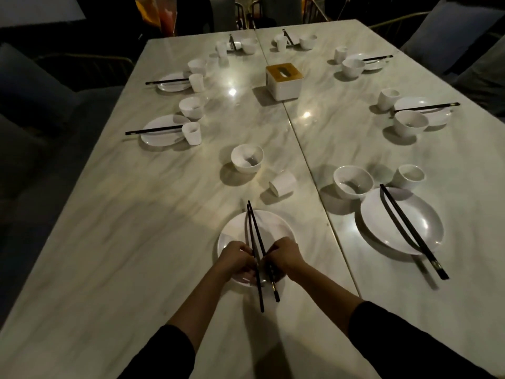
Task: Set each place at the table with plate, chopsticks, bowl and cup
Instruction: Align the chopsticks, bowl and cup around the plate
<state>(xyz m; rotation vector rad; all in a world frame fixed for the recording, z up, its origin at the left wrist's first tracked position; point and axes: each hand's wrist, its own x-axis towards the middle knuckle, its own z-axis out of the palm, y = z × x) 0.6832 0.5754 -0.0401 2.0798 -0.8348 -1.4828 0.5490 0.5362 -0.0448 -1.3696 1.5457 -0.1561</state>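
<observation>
**Both hands closed on the chopsticks over the near plate**

Head view: The left hand and the right hand are held close together above the near edge of a round white plate, with the fingers of each curled around a pair of long black chopsticks. The left stick appears to be gripped by the left hand and the right stick by the right hand. The chopsticks are laid lengthwise across the plate, their tips meeting just past its far rim and their butt ends spread apart over the pale marbled worktop nearer the person.

Beyond this plate a small white bowl stands upright, and between the two a white handleless cup is seen lying on its side.

To the right, a second white plate is crossed diagonally by another black chopstick pair; a second white bowl touches its far left rim, and an upright white cup stands just behind it. Further places are set along both long sides and at the far end. A white tissue box with a tan wooden lid is placed near the middle.
</observation>
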